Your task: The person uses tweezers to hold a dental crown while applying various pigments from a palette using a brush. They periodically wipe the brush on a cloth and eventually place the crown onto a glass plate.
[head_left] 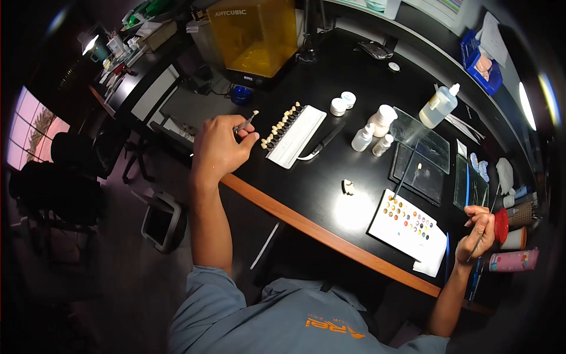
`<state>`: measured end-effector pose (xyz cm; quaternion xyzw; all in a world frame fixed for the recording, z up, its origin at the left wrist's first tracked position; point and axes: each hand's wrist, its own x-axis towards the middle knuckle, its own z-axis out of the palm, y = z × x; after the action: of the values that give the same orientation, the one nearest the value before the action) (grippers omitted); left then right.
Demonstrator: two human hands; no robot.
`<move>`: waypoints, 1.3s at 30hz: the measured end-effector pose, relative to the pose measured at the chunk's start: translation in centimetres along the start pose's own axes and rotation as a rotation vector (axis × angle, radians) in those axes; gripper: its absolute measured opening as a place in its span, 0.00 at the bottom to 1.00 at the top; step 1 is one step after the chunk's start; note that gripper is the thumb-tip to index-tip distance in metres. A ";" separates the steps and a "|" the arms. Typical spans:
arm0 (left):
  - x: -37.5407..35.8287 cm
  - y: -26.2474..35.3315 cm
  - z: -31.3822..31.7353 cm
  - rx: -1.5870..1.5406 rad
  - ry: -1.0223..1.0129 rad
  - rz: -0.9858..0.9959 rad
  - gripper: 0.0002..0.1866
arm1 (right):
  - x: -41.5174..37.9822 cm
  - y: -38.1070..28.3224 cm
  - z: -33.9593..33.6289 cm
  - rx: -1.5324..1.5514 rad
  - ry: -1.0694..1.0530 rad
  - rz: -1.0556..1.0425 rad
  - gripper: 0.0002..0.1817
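Note:
My left hand (226, 147) is raised over the table's front edge, its fingers closed around a small metal holder (243, 125). A small tooth-shaped crown (256, 112) sits at the holder's tip. Just right of it lies a white dental shade guide (296, 138) with a row of tooth-coloured tabs. At the far right, my right hand (476, 235) pinches a thin brush (496, 194); its tip is too small to make out. Left of that hand lies a white palette sheet (386, 227) with rows of coloured dots. A small dental model piece (348, 187) rests mid-table.
Glass slabs (433, 154), a clear bottle (438, 107), small white bottles (363, 137) and two lidded jars (338, 107) stand behind the palette. An amber-covered printer (254, 35) is at the back. A red container (501, 225) stands beside my right hand.

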<state>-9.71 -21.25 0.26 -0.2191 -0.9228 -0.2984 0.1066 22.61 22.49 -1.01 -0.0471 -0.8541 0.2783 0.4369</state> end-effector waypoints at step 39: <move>-4.9 10.6 2.0 -0.319 -0.044 0.308 0.08 | -2.6 -23.1 9.0 2.044 0.077 0.133 0.28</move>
<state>-0.56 -13.98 2.38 -0.3780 -0.8217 -0.4159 0.0948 21.01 -1.64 4.92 0.2917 -0.1895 0.8951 0.2790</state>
